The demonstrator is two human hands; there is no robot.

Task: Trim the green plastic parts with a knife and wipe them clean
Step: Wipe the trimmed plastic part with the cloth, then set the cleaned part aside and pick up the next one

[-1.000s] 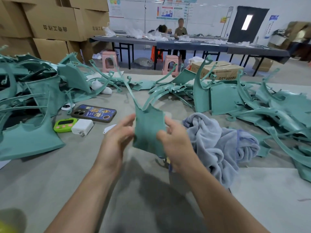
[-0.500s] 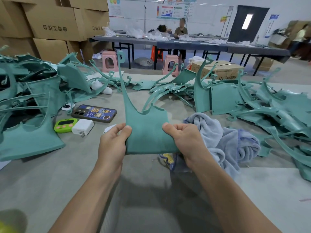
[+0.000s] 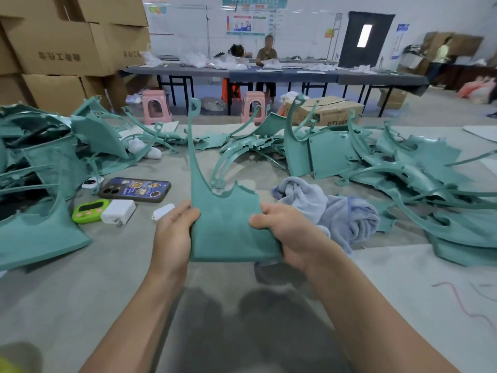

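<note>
1. Head view, hands first: your left hand (image 3: 173, 232) is wrapped round the left edge of the teal-green flat plastic panel with the long curved arm (image 3: 226, 224). Your right hand (image 3: 290, 235) clamps the right edge, thumb across the front face. Both are closed on that one part and hold nothing else.
2. Where the part is: it's held upright off the grey felt-covered table (image 3: 80, 292), right in front of you, with the thin arm pointing straight up.
3. What changed: a second ago you had it twisted nearly edge-on and pinched higher up. Now the broad face is square to you and your hands sit lower on the side edges. Since half a second ago it's barely different.
4. What that means: looks to me like you're checking it over, not trimming or wiping yet. I can't spot a knife anywhere. The top edge by the cutout looks a bit ragged, so that's my guess for the trim spot.
5. The crumpled grey-blue towel cloth (image 3: 336, 211) lies just right of your right hand, handy for the wipe.
6. Other stuff: heaps of the same green parts on the left (image 3: 40, 184) and right (image 3: 403, 170), plus a phone in a dark cartoon case (image 3: 134, 189), a lime-green timer (image 3: 90, 210) and a white charger block (image 3: 118, 211).
</note>
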